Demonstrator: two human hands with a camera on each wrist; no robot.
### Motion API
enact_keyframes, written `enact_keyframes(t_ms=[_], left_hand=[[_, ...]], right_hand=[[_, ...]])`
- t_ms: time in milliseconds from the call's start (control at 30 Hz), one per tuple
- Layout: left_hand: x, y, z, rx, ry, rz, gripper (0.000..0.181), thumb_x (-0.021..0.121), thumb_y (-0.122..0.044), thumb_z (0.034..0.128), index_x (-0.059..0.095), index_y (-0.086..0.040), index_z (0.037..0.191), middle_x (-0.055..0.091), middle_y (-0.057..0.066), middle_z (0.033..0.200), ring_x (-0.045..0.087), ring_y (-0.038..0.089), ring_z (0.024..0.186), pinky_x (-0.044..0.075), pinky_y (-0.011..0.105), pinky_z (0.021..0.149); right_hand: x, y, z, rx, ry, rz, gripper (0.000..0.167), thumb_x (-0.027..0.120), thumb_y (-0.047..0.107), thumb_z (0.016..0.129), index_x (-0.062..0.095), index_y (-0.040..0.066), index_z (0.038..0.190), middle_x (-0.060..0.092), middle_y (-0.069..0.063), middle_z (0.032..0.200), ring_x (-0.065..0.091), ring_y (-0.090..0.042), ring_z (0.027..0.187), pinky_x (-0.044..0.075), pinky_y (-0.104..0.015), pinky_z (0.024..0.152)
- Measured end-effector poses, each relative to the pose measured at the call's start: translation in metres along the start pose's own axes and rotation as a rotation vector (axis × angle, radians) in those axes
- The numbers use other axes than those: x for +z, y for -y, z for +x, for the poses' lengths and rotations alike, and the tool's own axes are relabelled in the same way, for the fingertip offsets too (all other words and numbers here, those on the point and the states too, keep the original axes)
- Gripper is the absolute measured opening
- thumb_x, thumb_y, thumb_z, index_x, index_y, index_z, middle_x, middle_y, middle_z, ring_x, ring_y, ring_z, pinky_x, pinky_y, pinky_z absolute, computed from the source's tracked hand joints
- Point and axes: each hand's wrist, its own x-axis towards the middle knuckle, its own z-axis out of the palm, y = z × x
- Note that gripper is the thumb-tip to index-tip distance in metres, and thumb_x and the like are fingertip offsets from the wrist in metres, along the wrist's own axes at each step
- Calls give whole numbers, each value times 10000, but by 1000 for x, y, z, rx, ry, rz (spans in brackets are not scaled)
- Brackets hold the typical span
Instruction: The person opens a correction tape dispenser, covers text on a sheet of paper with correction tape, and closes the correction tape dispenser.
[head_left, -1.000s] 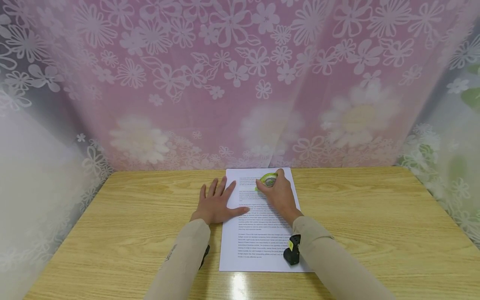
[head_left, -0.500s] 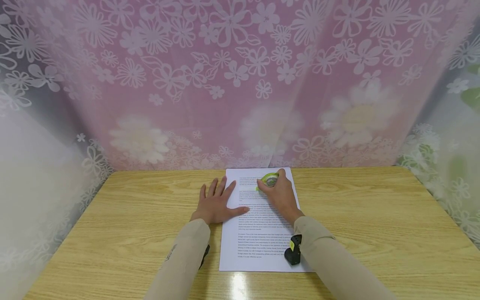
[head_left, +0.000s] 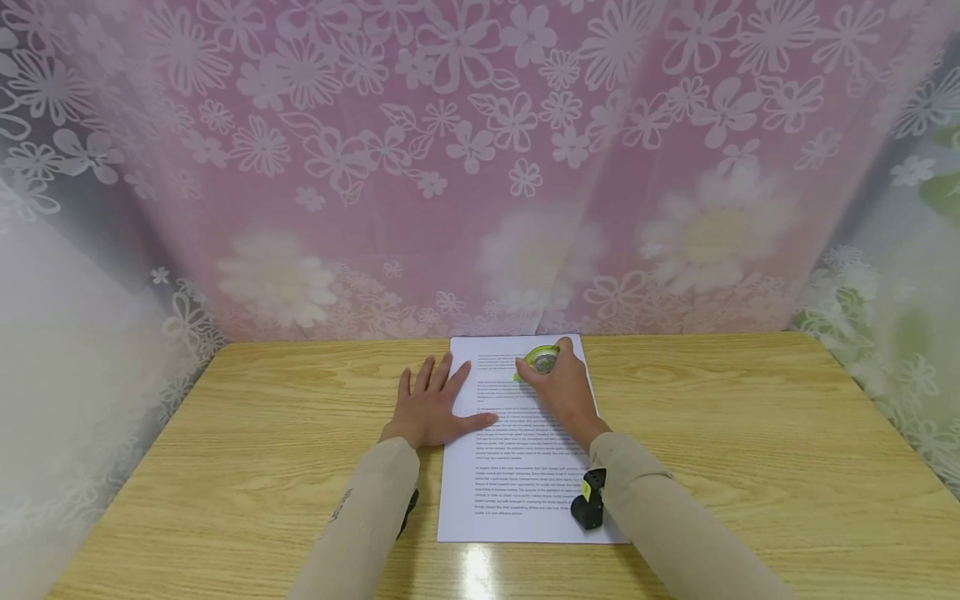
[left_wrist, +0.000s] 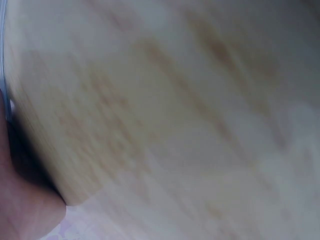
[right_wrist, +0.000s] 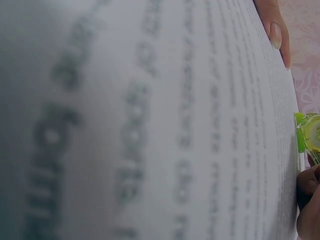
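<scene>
A sheet of printed paper (head_left: 517, 527) lies upright before me on the table, apparently with more sheets under it. My left hand (head_left: 429, 417) rests with spread, straight fingers across the paper's left edge, thumb over the print. Near the top of the page, my right hand (head_left: 564, 393) pinches a green, see-through correction tape dispenser (head_left: 542, 360) between thumb and fingers. Its green tip is down at the paper, close to the text lines. The right wrist view catches the correction tape (right_wrist: 310, 132) at its right border, with blurred print filling most of the picture.
The wooden table (head_left: 735, 433) extends to both sides of the paper. A pink flowered curtain (head_left: 450, 208) hangs right behind its back edge. A black wrist camera (head_left: 588, 504) sits under the right sleeve, over the paper. Blurred wood grain fills the left wrist view.
My right hand has slid slightly to the right across the page with the correction tape. The left hand and the paper keep their places.
</scene>
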Motion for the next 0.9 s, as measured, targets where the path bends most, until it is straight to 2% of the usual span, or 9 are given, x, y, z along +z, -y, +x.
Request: enact_keyframes(t_ms=[433, 900], left_hand=[[1, 1, 1, 2, 1, 3, 1043, 273, -936, 686, 17, -378, 1529, -90, -41, 1585, -94, 250, 1440, -112, 539, 1091], [1, 1, -1, 12, -11, 19, 1043, 254, -934, 693, 40, -360, 1537, -61, -24, 1592, -72, 269, 1442, -82, 545, 1098]], right_hand=[[-3, -2, 0, -3, 17, 30, 523, 708, 362, 862, 396, 21, 1107, 586, -124, 867, 590, -198, 660, 491, -311, 575], [-6, -3, 0, 8, 7, 6, 546, 709, 364, 862, 398, 10, 1139, 584, -134, 881, 598, -209, 680, 496, -319, 590]])
